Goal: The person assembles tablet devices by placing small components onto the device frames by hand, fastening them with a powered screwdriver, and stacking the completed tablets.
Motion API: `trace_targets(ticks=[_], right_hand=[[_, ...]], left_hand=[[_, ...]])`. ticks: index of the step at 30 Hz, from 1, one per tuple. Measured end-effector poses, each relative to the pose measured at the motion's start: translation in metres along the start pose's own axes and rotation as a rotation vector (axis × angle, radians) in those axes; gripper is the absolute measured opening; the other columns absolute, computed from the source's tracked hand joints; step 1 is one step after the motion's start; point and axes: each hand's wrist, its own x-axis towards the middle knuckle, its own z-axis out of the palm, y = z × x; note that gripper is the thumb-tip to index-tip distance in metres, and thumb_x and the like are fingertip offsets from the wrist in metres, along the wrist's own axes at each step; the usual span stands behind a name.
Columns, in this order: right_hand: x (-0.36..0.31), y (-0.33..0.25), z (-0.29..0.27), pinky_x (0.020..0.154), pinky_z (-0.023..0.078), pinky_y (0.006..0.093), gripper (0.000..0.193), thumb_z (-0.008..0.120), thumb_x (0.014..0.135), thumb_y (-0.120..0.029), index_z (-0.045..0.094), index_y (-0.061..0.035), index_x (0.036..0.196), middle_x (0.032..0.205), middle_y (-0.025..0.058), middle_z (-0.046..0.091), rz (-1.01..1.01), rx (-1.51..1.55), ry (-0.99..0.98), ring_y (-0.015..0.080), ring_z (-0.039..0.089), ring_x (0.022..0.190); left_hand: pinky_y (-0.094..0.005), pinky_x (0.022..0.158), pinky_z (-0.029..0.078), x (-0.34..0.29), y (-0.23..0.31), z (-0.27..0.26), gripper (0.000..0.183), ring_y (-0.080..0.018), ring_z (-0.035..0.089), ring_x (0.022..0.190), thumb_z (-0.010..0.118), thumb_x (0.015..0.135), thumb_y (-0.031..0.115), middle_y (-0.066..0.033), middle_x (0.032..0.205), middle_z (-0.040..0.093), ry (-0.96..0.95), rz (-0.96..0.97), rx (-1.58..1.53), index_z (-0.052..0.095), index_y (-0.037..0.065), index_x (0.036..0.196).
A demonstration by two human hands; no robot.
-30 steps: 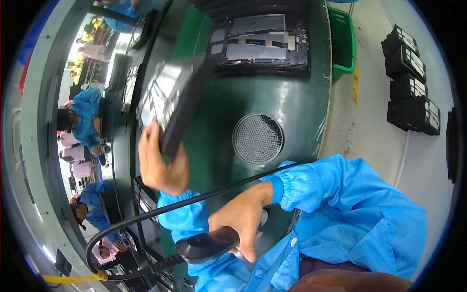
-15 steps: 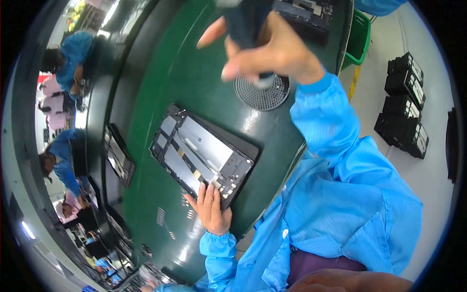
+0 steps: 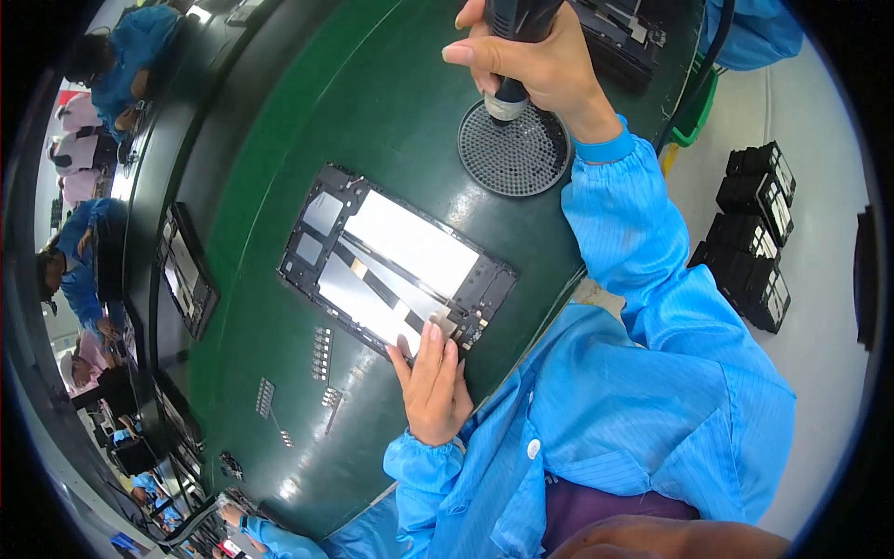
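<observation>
An opened tablet (image 3: pixel 414 240) lies on the green table (image 3: pixel 279 130), its inside facing up with silver panels, dark ribbon cables and a black frame. My left hand (image 3: pixel 434 387) rests on its near edge, fingers stretched out by the small board and cable end. In my right hand (image 3: pixel 549 70) is a black electric screwdriver (image 3: pixel 518 20), held upright with fingers wrapped around it. Its pale lower end overlaps the rim of a round perforated tray (image 3: pixel 514 154); I cannot tell whether the tip touches the tray.
Strips of small parts (image 3: pixel 322 354) lie left of my left hand. Another opened tablet (image 3: pixel 186 270) sits further left. Dark device parts (image 3: pixel 619 42) are stacked at the far right, near a green bin (image 3: pixel 696 107). Black stacks (image 3: pixel 750 233) stand on the floor. Co-workers (image 3: pixel 144 51) sit along the left.
My right hand with the screwdriver has moved up and right in view. The tablet now looks flatter; the dark edge seen beneath it before no longer shows. My left hand stays on it.
</observation>
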Motion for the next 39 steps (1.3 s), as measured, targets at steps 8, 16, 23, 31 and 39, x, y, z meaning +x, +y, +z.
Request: trace_targets(ticks=[8, 16, 23, 31, 39], right_hand=[[-0.001, 0.005, -0.002, 0.042, 0.041, 0.0221, 0.022, 0.076, 0.073, -0.002, 0.057, -0.0003, 0.085, 0.058, 0.0027, 0.056, 0.047, -0.08, -0.024, 0.0092, 0.054, 0.046], [0.0, 0.009, -0.001, 0.04, 0.04, 0.0214, 0.02, 0.076, 0.073, -0.005, 0.058, -0.0014, 0.081, 0.057, 0.0028, 0.057, 0.02, -0.106, -0.045, 0.0087, 0.054, 0.045], [-0.001, 0.013, 0.002, 0.04, 0.041, 0.0225, 0.02, 0.076, 0.074, -0.004, 0.058, -0.0015, 0.08, 0.058, 0.003, 0.058, 0.003, -0.077, -0.061, 0.0093, 0.055, 0.045], [-0.014, -0.015, 0.011, 0.041, 0.044, 0.0259, 0.026, 0.066, 0.072, 0.003, 0.05, -0.0001, 0.092, 0.056, 0.0076, 0.055, -0.162, -0.075, 0.093, 0.0146, 0.053, 0.042], [-0.046, -0.026, 0.081, 0.043, 0.046, 0.0297, 0.033, 0.066, 0.074, 0.0, 0.041, -0.0005, 0.094, 0.057, 0.011, 0.052, -0.086, 0.205, -0.133, 0.0197, 0.053, 0.043]], left_hand=[[-0.0571, 0.106, 0.021, 0.034, -0.008, 0.003, 0.041, -0.0326, 0.052, 0.118, 0.068, 0.069, -0.005, -0.0185, 0.124, 0.055, -0.021, 0.093, -0.007, 0.061, -0.001, 0.109], [-0.044, 0.089, 0.047, 0.037, -0.021, -0.01, 0.023, -0.0268, 0.065, 0.093, 0.048, 0.089, -0.005, -0.0178, 0.089, 0.066, 0.298, -0.003, -0.216, 0.059, -0.002, 0.109], [-0.0328, 0.093, 0.044, 0.023, -0.023, -0.038, 0.024, -0.0227, 0.062, 0.098, 0.049, 0.094, 0.007, -0.0204, 0.1, 0.066, 0.466, -0.499, -0.394, 0.052, -0.012, 0.11], [-0.022, 0.067, 0.045, 0.013, -0.036, -0.054, 0.014, -0.0124, 0.057, 0.076, 0.065, 0.084, 0.002, -0.0076, 0.087, 0.061, 0.335, -0.545, -0.236, 0.067, -0.004, 0.096], [-0.0214, 0.058, 0.05, 0.027, -0.014, -0.037, 0.013, -0.015, 0.066, 0.066, 0.065, 0.084, 0.002, -0.0096, 0.079, 0.067, 0.261, -0.858, -0.905, 0.063, -0.006, 0.094]])
